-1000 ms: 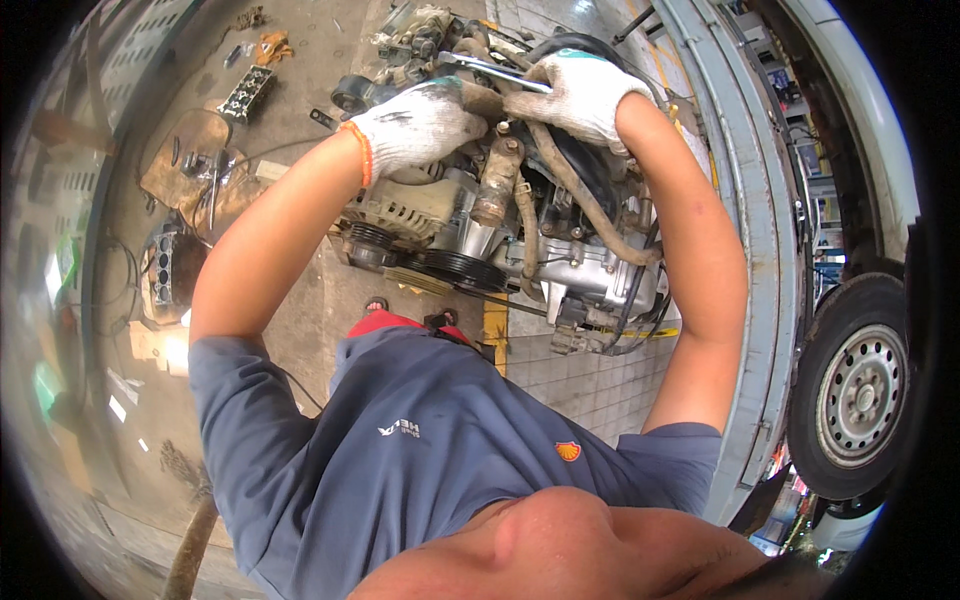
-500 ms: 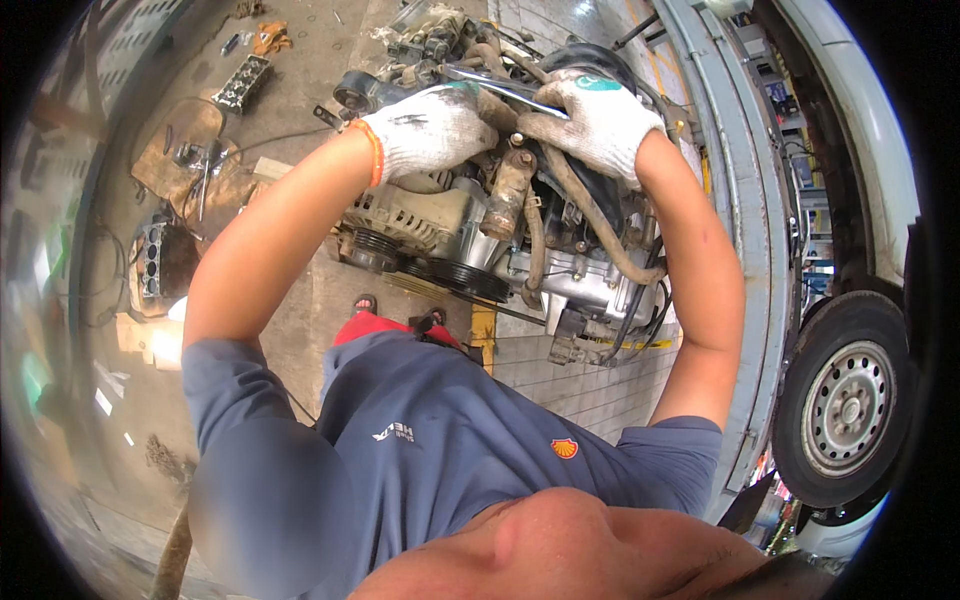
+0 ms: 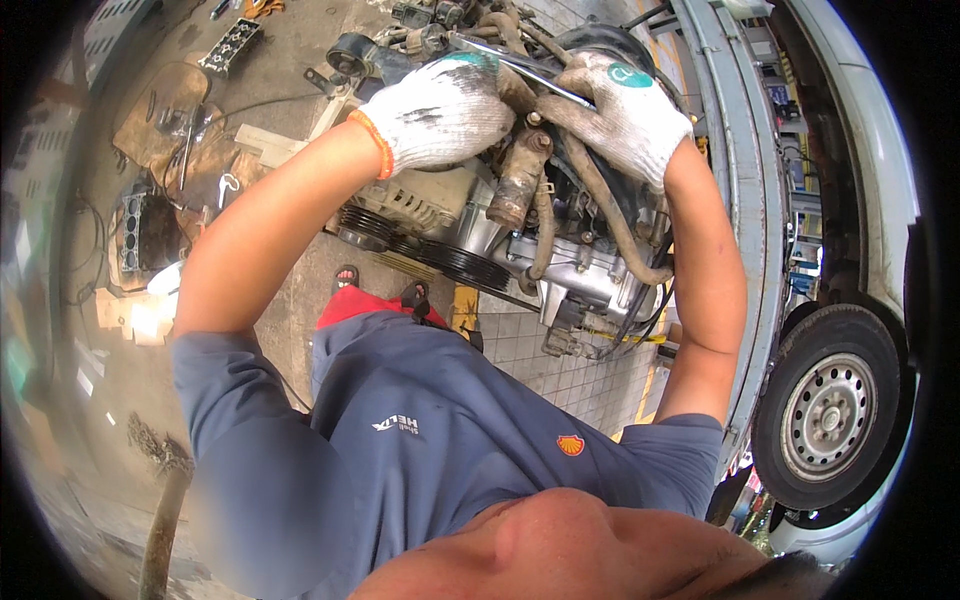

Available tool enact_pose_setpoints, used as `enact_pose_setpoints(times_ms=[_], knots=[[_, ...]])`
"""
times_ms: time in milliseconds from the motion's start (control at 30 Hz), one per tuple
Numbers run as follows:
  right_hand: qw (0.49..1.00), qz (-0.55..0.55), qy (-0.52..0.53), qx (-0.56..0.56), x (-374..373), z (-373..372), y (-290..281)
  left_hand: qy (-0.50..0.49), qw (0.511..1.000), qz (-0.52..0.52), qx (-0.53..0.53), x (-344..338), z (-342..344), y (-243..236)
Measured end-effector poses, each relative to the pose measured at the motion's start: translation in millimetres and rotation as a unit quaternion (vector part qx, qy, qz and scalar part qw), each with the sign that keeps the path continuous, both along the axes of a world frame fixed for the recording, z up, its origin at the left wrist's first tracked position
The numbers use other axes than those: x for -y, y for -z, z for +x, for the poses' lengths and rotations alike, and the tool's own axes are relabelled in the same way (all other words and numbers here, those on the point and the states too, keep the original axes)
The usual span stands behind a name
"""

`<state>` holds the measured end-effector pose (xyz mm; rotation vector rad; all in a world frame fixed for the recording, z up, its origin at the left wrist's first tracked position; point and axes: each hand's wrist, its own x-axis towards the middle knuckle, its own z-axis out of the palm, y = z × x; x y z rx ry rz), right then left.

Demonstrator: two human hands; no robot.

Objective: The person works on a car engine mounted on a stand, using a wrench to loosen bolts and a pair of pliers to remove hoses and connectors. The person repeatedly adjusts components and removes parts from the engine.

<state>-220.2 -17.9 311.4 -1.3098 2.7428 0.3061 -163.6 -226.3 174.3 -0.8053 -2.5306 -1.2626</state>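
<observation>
My left hand, in a white knit glove with orange cuff, is closed at a brown rubber hose on the engine; its fingertips are partly hidden. My right hand, gloved likewise with a teal mark, is curled on a long silver tool lying across that hose, its fingers also against the hose. Just below the hands are a dirty metal cylinder with a bolt, curved hoses, a beige alternator-like housing, a black ribbed pulley and a silver casting.
On the floor at left lie an engine head, a gasket-topped block, cardboard with tools and an orange rag. A blue-grey steel beam runs along the right, beside a vehicle wheel.
My right hand has moved right and down in the picture with the tool; my left hand has shifted slightly right. The floor items appear higher and further left as the view shifts.
</observation>
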Motion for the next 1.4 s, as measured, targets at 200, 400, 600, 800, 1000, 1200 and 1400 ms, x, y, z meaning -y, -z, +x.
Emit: enact_pose_setpoints(times_ms=[200,400,600,800,1000,1200,1400], knots=[[0.999,0.028,0.023,0.034,6.5,-8.6,-7.3,0.019,0.991,-0.080,-0.104,5.8,3.0,-10.3],[0.983,-0.106,0.140,-0.062,-18.7,-6.4,-22.4,0.002,1.000,0.003,0.021,2.6,9.7,-16.6],[0.912,-0.364,0.187,-0.031,-121.1,52.8,-59.0,-0.044,0.984,-0.135,-0.110,11.9,1.9,13.6],[0.838,-0.279,0.437,-0.172,-236.8,166.9,-104.1,-0.019,0.996,0.030,0.084,12.7,-9.3,-6.4],[0.726,-0.176,0.624,-0.231,-421.8,252.8,-113.6,-0.045,0.987,0.033,0.152,14.7,-14.2,-40.8],[0.615,0.044,0.744,-0.255,-605.7,345.0,-142.4,-0.108,0.991,-0.061,0.058,-20.6,-15.4,-62.1],[0.635,0.038,0.751,-0.177,-726.2,372.8,-145.0,-0.071,0.993,0.001,0.093,-35.4,2.5,-64.2]])
